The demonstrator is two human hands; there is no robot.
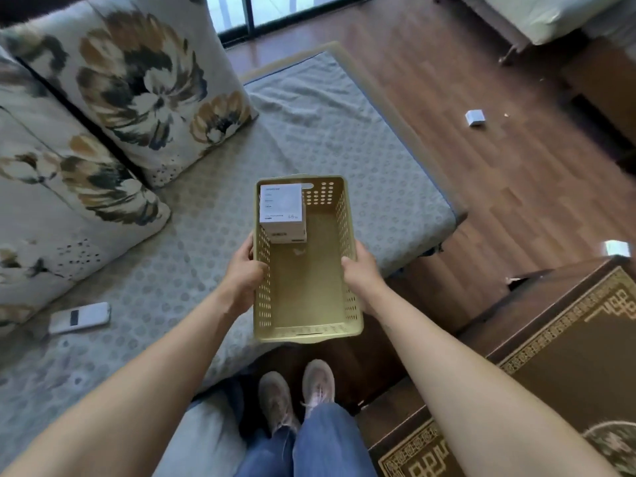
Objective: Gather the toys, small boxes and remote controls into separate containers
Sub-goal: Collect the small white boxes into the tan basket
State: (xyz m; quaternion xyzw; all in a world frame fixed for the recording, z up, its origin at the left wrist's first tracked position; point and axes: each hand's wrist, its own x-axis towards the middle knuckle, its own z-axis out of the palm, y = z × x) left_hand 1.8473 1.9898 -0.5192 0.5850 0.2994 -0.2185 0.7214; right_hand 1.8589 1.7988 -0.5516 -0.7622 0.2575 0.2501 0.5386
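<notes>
Left grip (246, 270) and right grip (361, 270), both around one basket (306, 333), one box (282, 208) inside

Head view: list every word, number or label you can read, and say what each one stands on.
"65": appears in the lower right corner of the white box's top face, inside the yellow basket; the small mark after it is unclear.
Other print lines on that box's top and front: too blurred to read.
White remote control: dark screen, nothing legible.
Small white box on the wooden floor: no readable text.
</notes>
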